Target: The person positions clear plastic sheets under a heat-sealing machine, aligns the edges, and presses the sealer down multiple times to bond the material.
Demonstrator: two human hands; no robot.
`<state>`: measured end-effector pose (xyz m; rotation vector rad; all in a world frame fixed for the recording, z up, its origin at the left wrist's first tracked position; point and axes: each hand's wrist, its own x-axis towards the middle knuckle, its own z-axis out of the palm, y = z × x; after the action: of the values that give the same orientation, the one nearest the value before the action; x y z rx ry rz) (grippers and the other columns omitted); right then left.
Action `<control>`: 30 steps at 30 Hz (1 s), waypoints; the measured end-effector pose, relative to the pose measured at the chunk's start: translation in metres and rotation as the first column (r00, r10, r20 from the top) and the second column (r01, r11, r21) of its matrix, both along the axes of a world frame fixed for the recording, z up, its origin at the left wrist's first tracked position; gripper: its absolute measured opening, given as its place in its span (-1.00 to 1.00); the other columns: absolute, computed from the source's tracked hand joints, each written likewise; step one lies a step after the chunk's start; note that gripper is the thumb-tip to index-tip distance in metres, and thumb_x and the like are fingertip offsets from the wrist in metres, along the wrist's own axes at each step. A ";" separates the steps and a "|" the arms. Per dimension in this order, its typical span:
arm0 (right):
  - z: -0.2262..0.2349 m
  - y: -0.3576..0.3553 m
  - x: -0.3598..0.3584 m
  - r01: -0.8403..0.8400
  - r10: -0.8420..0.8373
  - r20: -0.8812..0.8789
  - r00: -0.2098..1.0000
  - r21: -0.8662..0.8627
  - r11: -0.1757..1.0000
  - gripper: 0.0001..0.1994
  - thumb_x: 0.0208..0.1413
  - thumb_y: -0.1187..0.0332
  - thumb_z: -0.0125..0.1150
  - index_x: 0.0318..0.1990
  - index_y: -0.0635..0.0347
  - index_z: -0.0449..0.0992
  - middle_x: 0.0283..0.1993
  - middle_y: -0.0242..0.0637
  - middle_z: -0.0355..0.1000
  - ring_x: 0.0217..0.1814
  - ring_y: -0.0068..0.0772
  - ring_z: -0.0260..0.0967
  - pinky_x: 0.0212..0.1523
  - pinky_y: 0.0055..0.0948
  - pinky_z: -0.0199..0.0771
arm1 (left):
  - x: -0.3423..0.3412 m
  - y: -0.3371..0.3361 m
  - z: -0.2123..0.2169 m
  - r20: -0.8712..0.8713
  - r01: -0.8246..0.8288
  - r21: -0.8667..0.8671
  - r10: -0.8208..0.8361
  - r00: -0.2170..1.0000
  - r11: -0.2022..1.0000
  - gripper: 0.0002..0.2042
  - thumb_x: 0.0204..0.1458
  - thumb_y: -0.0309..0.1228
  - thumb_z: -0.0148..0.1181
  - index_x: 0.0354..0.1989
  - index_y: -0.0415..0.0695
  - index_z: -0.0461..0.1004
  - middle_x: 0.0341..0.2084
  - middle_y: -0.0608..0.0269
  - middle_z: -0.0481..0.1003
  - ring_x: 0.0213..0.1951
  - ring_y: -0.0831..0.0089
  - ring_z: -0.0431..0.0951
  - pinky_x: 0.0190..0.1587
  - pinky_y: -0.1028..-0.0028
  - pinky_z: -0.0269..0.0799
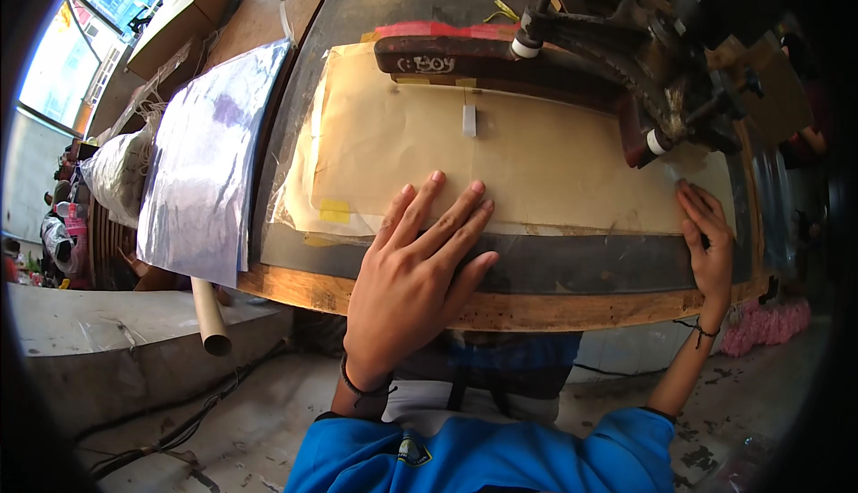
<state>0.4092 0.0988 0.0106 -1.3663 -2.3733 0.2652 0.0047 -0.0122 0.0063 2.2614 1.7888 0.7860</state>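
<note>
My left hand lies flat with spread fingers on the near edge of a tan paper sheet. Clear film seems to cover the sheet, its crinkled margin showing at the left. At the sheet's right end, my right hand rests with fingers extended and thumb apart; whether its fingertips touch film there, I cannot tell. A small white block sits on the sheet beyond my left fingertips. Over the far edge reaches a dark bar, joined to a metal machine arm. Yellow tape marks the sheet's left corner.
A wood-edged table with a dark mat supports everything. Left of it hang stacked clear plastic sheets, above a cardboard tube. A carton stands far left; a pink bundle lies at lower right.
</note>
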 end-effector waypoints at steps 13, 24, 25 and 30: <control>-0.003 -0.002 0.002 -0.001 0.000 -0.027 1.000 -0.012 1.000 -0.59 0.38 0.19 0.17 0.25 0.21 0.56 0.30 -0.20 0.52 0.43 -0.11 0.33 0.42 -0.20 0.28 | 0.000 0.000 0.002 0.007 0.002 -0.006 -0.002 1.000 1.000 -0.59 0.21 -0.21 0.26 0.20 -0.04 0.58 0.30 0.25 0.48 0.43 0.02 0.29 0.48 0.02 0.12; -0.003 0.000 0.004 0.009 -0.010 -0.011 1.000 -0.016 1.000 -0.58 0.39 0.18 0.15 0.26 0.23 0.54 0.31 -0.19 0.51 0.44 -0.14 0.32 0.43 -0.22 0.27 | 0.000 -0.001 -0.001 0.015 0.003 0.009 -0.003 1.000 1.000 -0.61 0.21 -0.23 0.25 0.19 -0.03 0.58 0.30 0.26 0.48 0.42 0.03 0.30 0.49 0.02 0.11; -0.003 0.000 0.004 0.012 -0.013 -0.013 1.000 -0.021 1.000 -0.58 0.39 0.18 0.15 0.26 0.23 0.54 0.31 -0.19 0.51 0.45 -0.14 0.31 0.43 -0.22 0.26 | 0.000 -0.001 -0.001 0.013 0.005 0.012 -0.006 1.000 1.000 -0.61 0.21 -0.23 0.25 0.19 -0.03 0.58 0.30 0.26 0.48 0.42 0.03 0.30 0.49 0.02 0.11; -0.002 0.000 0.002 0.011 -0.012 -0.011 1.000 -0.027 1.000 -0.59 0.40 0.20 0.14 0.26 0.24 0.54 0.32 -0.17 0.49 0.45 -0.15 0.31 0.44 -0.24 0.24 | 0.000 -0.002 -0.003 0.003 -0.005 0.021 0.005 1.000 1.000 -0.62 0.21 -0.24 0.25 0.19 -0.02 0.59 0.29 0.27 0.48 0.42 0.04 0.30 0.49 0.02 0.11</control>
<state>0.4113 0.0987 0.0089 -1.3865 -2.3601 0.3018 0.0047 -0.0140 0.0036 2.2683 1.7940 0.8124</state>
